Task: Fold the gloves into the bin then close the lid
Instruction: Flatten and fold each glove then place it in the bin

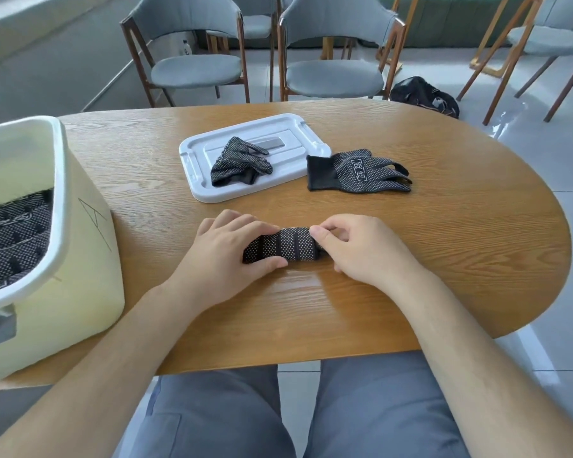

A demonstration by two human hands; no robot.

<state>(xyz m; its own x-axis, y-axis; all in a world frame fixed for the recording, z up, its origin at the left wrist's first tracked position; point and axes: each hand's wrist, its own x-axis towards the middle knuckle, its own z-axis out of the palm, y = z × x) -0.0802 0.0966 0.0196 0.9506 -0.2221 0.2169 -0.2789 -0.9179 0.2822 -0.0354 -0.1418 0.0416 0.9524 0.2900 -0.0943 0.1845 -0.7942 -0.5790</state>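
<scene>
Oval wooden table (444,246), grey chairs (334,74), pale tiled floor (543,173)

Single head-worn wide-angle view, looking forward and steeply down over the wooden table (444,246). Near: forearms and lap at bottom edge. Far: chairs (196,61) beyond the table's far rim.

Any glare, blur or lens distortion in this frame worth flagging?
Head view: wide-angle bending curves the table edge and bin; soft glare streaks the wood near the hands and the floor at right; the glove being folded stays sharp; shadows are faint.
</scene>
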